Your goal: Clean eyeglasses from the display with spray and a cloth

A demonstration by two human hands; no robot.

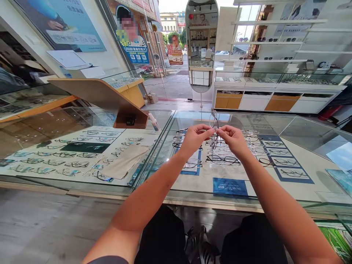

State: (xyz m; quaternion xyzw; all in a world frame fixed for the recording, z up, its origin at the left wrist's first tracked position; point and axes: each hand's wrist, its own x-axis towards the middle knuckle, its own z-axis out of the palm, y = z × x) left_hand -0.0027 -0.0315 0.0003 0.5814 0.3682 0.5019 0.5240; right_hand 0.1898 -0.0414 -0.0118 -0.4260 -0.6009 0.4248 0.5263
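Above the glass counter, a pair of eyeglasses [214, 118] is held up between my two hands, its thin frame standing on edge. My left hand [198, 135] pinches it from the left with thumb and forefinger. From the right, my right hand [230, 136] grips it the same way, and the fingertips of both hands almost meet. Below them, inside the glass case, lie several rows of eyeglasses, among them a dark-rimmed pair [223, 159]. Fingers cover part of the held frame.
A beige cloth [125, 161] lies on the counter at the left, near a small spray bottle [154, 122] and a tilted brown board [104, 97]. Blue card [230, 187] shows near the front edge. An oval mirror [202, 79] stands beyond the counter.
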